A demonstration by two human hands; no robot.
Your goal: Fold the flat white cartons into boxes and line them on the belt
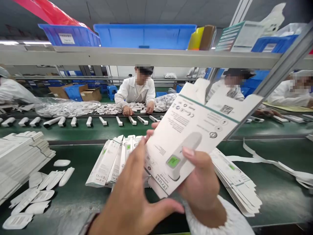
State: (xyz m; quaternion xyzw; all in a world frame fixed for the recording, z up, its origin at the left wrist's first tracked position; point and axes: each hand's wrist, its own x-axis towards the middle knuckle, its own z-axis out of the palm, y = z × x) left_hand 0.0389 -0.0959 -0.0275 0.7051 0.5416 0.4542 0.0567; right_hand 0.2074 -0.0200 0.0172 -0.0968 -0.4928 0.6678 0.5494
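Note:
My right hand (201, 182) grips a white folding carton (186, 130), thumb on its front. The carton is tilted, printed with a thermometer-like device with a green display, and its top flaps stand open. My left hand (137, 192) is beside the carton's lower left edge, fingers stretched and thumb spread wide. Fingertips show past the carton's left edge; which hand they belong to I cannot tell. Behind my left hand, several standing cartons (105, 161) lean together. A stack of flat cartons (238, 182) lies to the right, partly behind my right hand.
Flat cartons (22, 156) are piled at left, near loose white plastic pieces (36, 195). White devices (89, 121) line the green conveyor (80, 132). Paper strips (271, 160) lie at right. Overhead, a shelf (146, 57) holds blue bins (144, 36). Co-workers sit opposite.

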